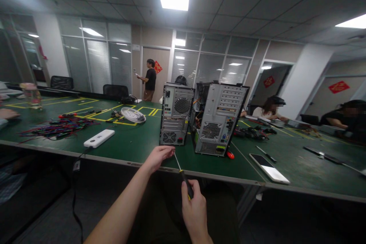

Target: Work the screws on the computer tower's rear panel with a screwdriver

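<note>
My right hand [195, 209] is wrapped round the black and yellow handle of a screwdriver [183, 177], whose thin shaft points up and away. The shaft's tip reaches the fingers of my left hand [160, 157], which are pinched together at the table's front edge. Whatever those fingers may hold is too small to make out. Just beyond them stands a computer case [175, 116], its rear panel with fan grilles turned towards me. To its right is a second, larger computer case [215, 122], open on its left side, with wires showing inside.
On the green table [134, 148] lie a white power bank [99, 138] with a cable, a heap of thin coloured wires [60, 127] and a white round basket [133, 115]. A smartphone [269, 168] and another screwdriver [265, 153] lie to the right. Other people sit and stand beyond.
</note>
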The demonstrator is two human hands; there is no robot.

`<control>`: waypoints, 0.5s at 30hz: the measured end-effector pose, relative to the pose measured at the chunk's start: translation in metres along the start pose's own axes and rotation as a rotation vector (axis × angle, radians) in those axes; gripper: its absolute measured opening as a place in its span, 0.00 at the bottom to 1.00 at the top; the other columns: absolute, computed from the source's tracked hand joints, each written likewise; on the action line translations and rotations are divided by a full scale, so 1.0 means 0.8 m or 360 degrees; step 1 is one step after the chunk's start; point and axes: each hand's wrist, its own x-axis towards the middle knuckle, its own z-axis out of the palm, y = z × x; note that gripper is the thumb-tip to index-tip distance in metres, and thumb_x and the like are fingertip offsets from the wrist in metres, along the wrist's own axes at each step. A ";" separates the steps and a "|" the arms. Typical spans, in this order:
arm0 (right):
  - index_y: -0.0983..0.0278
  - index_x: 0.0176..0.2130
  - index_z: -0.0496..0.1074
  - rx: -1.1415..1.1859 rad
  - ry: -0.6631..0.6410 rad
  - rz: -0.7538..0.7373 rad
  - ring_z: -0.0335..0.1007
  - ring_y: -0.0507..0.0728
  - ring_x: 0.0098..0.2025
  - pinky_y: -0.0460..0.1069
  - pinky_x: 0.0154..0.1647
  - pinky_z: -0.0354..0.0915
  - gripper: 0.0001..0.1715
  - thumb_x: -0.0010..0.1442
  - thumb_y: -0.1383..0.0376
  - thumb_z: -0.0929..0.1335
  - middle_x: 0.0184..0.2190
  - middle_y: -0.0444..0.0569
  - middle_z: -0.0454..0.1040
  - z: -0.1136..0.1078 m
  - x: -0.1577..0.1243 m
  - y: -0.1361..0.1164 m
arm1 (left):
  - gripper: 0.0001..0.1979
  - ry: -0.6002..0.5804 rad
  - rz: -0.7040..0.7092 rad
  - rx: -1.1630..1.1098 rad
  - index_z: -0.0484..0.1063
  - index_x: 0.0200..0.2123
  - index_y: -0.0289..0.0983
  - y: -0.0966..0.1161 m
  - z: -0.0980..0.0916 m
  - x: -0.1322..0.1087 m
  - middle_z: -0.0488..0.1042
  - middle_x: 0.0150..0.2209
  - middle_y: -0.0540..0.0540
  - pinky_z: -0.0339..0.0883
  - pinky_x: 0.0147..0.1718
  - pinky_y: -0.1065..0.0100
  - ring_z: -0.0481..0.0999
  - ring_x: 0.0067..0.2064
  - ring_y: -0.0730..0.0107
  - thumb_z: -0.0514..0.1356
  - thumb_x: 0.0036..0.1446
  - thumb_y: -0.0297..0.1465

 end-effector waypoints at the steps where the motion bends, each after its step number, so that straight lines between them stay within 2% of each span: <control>1: 0.60 0.40 0.73 0.0002 0.0002 0.0002 0.81 0.61 0.31 0.48 0.31 0.67 0.27 0.70 0.42 0.61 0.30 0.52 0.81 0.000 0.000 0.000 | 0.09 -0.0002 0.0004 0.0004 0.86 0.39 0.32 0.000 0.000 0.000 0.85 0.41 0.37 0.75 0.55 0.62 0.82 0.40 0.68 0.72 0.57 0.31; 15: 0.59 0.41 0.71 0.0028 -0.0025 0.0102 0.79 0.61 0.31 0.48 0.33 0.66 0.27 0.71 0.42 0.59 0.31 0.52 0.81 0.005 0.002 -0.003 | 0.10 0.0032 0.0042 0.0067 0.85 0.40 0.32 0.000 0.006 -0.002 0.85 0.41 0.38 0.74 0.57 0.59 0.84 0.42 0.64 0.73 0.56 0.32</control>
